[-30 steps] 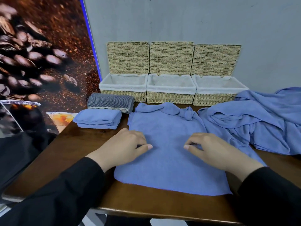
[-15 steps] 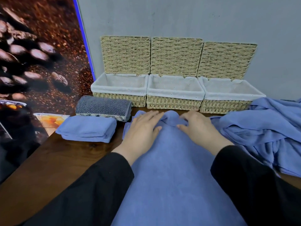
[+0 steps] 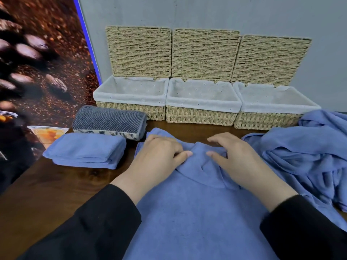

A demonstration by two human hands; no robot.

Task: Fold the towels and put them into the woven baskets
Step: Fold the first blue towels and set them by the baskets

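A blue towel (image 3: 197, 212) lies spread on the dark wooden table (image 3: 56, 188) in front of me. My left hand (image 3: 157, 158) and my right hand (image 3: 238, 160) sit side by side on its far edge, fingers curled, pinching the bunched fabric there. Three woven baskets with white liners stand open against the wall: left (image 3: 129, 101), middle (image 3: 202, 106), right (image 3: 277, 109). Nothing lies in any of them.
A folded blue towel (image 3: 84, 151) and a rolled grey striped towel (image 3: 109, 119) lie at the left, in front of the left basket. A heap of unfolded blue towels (image 3: 304, 152) covers the table's right side. A coffee-bean poster (image 3: 37, 62) stands on the left.
Both hands slid from the towel's middle to its far edge. Their fingers, flat half a second ago, are now curled and the edge is gathered into a fold. The view has moved closer.
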